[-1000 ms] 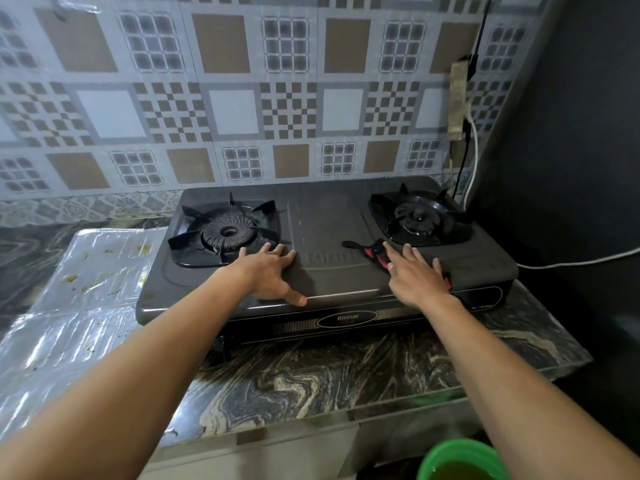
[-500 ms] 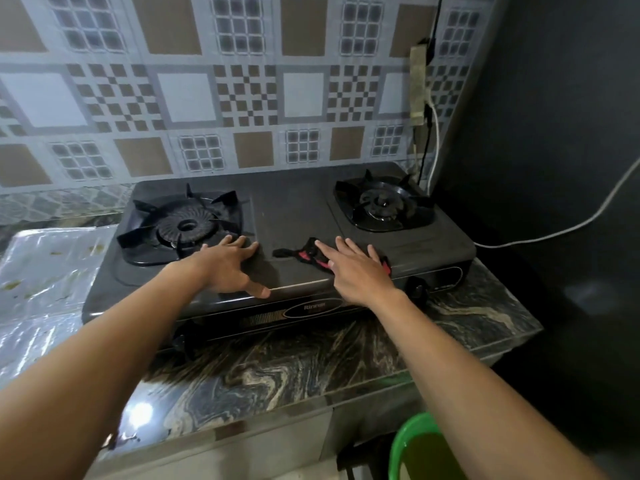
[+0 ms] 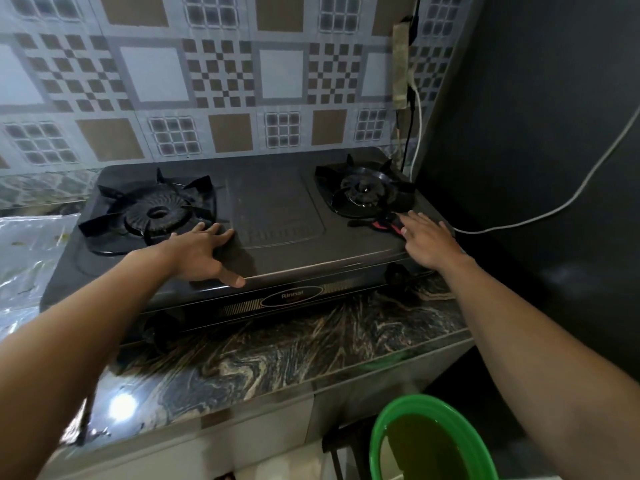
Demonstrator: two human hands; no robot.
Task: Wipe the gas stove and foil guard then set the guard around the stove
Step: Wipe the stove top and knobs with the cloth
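A dark two-burner gas stove (image 3: pixel 280 206) stands on a marbled counter against the tiled wall. My left hand (image 3: pixel 201 252) lies flat on the stove top, fingers spread, just in front of the left burner (image 3: pixel 156 211). My right hand (image 3: pixel 427 237) presses a black and red cloth (image 3: pixel 384 225) flat against the stove's front right corner, below the right burner (image 3: pixel 363 192). Most of the cloth is hidden under the hand. The foil guard (image 3: pixel 24 258) lies flat on the counter to the left of the stove, crinkled and spotted with food stains.
A green bucket (image 3: pixel 429 441) of murky water stands on the floor below the counter's right end. A power strip (image 3: pixel 401 64) hangs on the wall with a white cable (image 3: pixel 554 209) running right. A dark wall closes the right side. The marbled counter edge (image 3: pixel 277 362) runs in front.
My right hand has slid the cloth to the right across the stove top, from the middle front to the front right corner. My left hand has stayed in place.
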